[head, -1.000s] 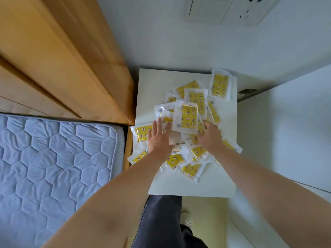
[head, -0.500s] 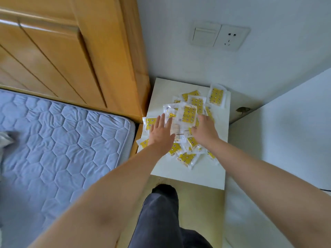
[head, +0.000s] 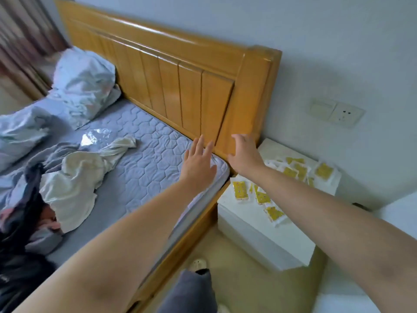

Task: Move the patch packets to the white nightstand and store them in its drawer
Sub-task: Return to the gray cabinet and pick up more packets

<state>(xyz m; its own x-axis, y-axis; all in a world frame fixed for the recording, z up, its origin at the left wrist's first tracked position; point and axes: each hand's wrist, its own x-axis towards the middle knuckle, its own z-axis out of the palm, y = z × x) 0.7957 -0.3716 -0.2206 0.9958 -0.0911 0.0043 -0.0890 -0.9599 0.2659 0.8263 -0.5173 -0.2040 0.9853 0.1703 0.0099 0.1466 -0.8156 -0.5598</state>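
While the packets (head: 291, 173) lie scattered on the nightstand (head: 228, 200) top, right of the bed, the drawer (head: 266, 245) looks closed, so none appear stored. Left hand (head: 198, 163): empty, fingers straight and spread, over the near mattress (head: 140, 154) corner; right hand (head: 244, 155): empty, fingers loosely bent, before the headboard (head: 180, 93). Judged done: transfer to nightstand; left: open drawer, gather packets, stow.

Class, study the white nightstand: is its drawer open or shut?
Shut. The drawer front sits flush with the nightstand, nothing pulled out, and the patch packets lie scattered on its top.
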